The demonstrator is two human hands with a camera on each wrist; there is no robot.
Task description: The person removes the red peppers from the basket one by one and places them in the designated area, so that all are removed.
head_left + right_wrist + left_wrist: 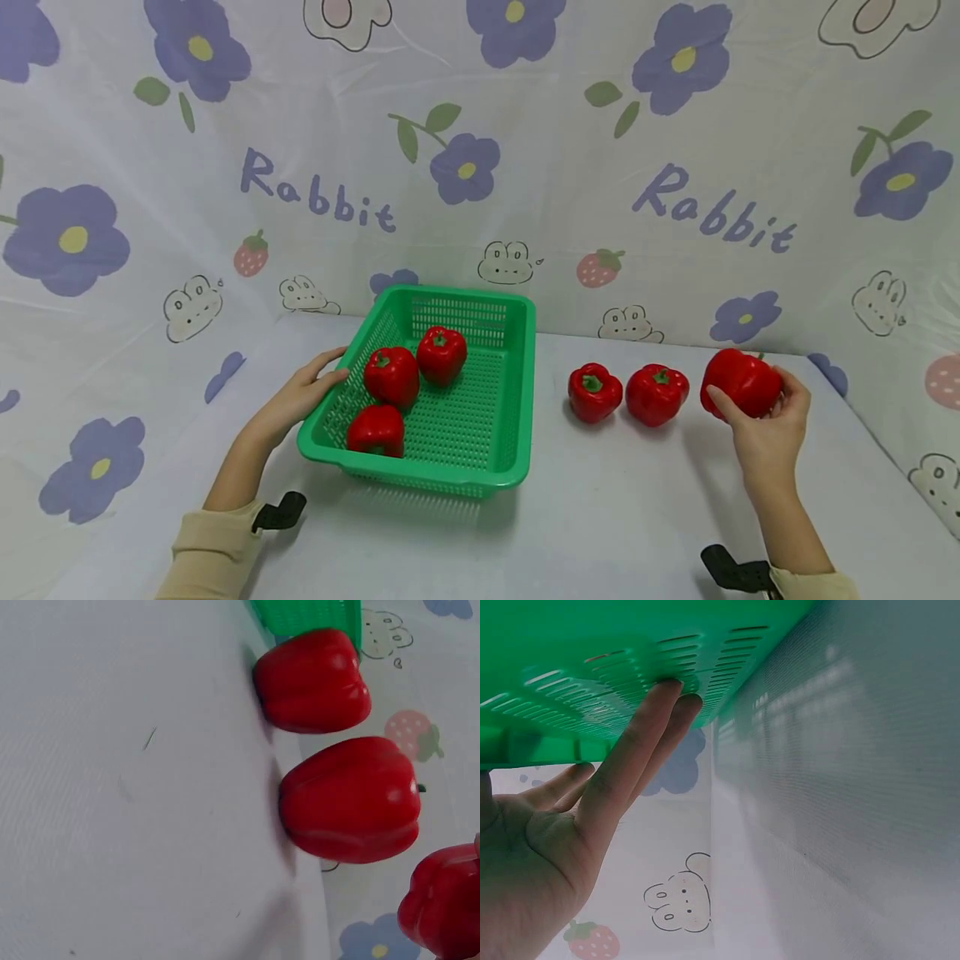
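Right hand grips 1 red pepper, fingers curled round it. Left hand flat, fingers straight against green basket wall.

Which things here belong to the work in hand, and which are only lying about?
In the work:
- left hand on green plastic slotted basket
- right hand holding glossy red bell pepper
- three peppers in basket, two on table

Lying about:
- flower-and-rabbit printed cloth
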